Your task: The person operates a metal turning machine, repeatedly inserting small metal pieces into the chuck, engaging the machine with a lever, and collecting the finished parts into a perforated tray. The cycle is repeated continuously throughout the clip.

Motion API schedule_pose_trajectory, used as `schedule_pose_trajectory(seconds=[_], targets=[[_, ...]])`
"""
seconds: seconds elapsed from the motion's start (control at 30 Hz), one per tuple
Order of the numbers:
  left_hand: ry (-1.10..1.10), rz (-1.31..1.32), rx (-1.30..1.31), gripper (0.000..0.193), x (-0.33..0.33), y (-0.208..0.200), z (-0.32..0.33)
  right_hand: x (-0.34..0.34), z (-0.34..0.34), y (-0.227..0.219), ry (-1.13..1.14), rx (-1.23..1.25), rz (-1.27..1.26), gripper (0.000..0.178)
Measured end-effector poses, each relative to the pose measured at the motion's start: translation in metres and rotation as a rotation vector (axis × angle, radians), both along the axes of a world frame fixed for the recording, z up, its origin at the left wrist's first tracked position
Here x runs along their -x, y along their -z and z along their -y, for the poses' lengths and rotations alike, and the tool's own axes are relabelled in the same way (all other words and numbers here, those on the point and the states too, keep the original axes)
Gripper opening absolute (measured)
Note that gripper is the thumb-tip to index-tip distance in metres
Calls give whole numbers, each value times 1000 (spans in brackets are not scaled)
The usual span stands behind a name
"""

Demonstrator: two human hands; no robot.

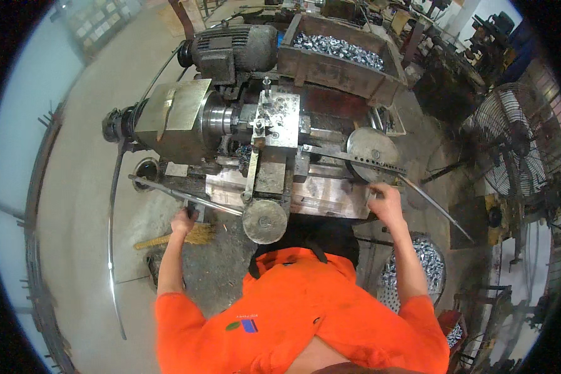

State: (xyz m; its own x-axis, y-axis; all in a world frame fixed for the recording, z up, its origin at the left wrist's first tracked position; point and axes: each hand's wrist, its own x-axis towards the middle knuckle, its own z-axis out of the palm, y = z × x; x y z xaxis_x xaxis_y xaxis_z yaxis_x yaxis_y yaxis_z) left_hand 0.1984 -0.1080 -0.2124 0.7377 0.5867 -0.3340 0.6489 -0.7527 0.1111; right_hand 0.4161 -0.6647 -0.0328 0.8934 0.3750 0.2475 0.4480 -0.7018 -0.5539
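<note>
In front of me stands a small lathe with a metal headstock [171,118], a chuck [217,118] and a tool post block [279,118]. My left hand [182,223] is closed just below a long metal lever rod [196,199] that runs to a round disc [265,221]; what its fingers hold, possibly a dark piece, is hard to make out. Curled fingers show on my right hand [386,204], at the right end of the metal tray [330,198]. Above it are a perforated bar [361,162] and a larger disc [373,149]. Anything in those fingers is hidden.
An electric motor [234,50] and a wooden crate [330,71] of small shiny metal parts stand behind the lathe. A basket [427,265] of similar parts sits low at right, near a large fan [508,140]. A straw broom [196,235] lies at left.
</note>
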Motion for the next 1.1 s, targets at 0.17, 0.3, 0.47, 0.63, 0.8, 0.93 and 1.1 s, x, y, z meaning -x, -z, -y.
schedule_pose_trajectory(seconds=[0.17, 0.3, 0.47, 0.63, 0.8, 0.93, 1.1], targets=[[-190, 308, 241, 47, 33, -56, -36, -27, -116, -76, -296, -29, -8, 38], [-191, 684, -165, 34, 87, -169, -73, -53, -216, -84, -526, -103, 207, 37], [-402, 484, -508, 37, 175, -193, -109, -64, -329, -74, -590, 294, 121, 34], [-660, 320, -308, 55, 149, -181, -22, -64, -345, -72, -575, 440, 40, 30], [-632, 325, -427, 45, 110, -182, 51, -69, -333, -72, -559, 461, 143, 25], [-597, 353, -412, 44, 129, -168, 37, -75, -294, -111, -558, 432, 392, 25], [-338, 276, -375, 41, 115, -172, -1, -134, -245, -156, -169, 22, 567, 38]])
